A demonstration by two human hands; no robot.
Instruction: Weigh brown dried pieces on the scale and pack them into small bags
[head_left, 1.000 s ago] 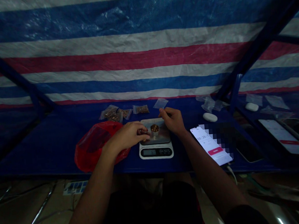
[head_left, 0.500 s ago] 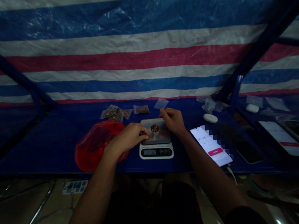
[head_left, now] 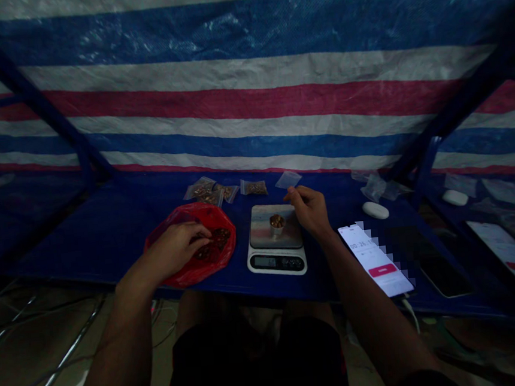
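Dimly, a striped tarp (head_left: pixel 250 106) fills the background, flanked by slanting blue posts (head_left: pixel 52 118). In front of it runs a blue table (head_left: pixel 103 230). On its near side, left of centre, lies an open red bag (head_left: pixel 187 274) with dark brown bits (head_left: pixel 219 241) inside. Just right of the bag sits a scale (head_left: pixel 277 263), its display too small to read.

Farther right lies a phone (head_left: pixel 376 266), lit, showing a timer and a red button, with a white cable (head_left: pixel 411 316) at its near end.

The left hand (head_left: pixel 183 241) is in the red bag's mouth, fingers bent down by the bits; I cannot tell whether it pinches any. The right hand (head_left: pixel 309 207) is at the scale's far right corner, fingers curled in; whether it grips anything cannot be told.

Beyond the scale, left of the right hand, lie filled packets (head_left: pixel 253 188), some overlapping. A clear bag (head_left: pixel 289 179) lies flat just past the right fingertips. A white case (head_left: pixel 375 210) rests beyond the phone. Smallest, a metal cup (head_left: pixel 277 229) stands upright on the scale's plate, between the hands, heaped with brown pieces (head_left: pixel 277 221).
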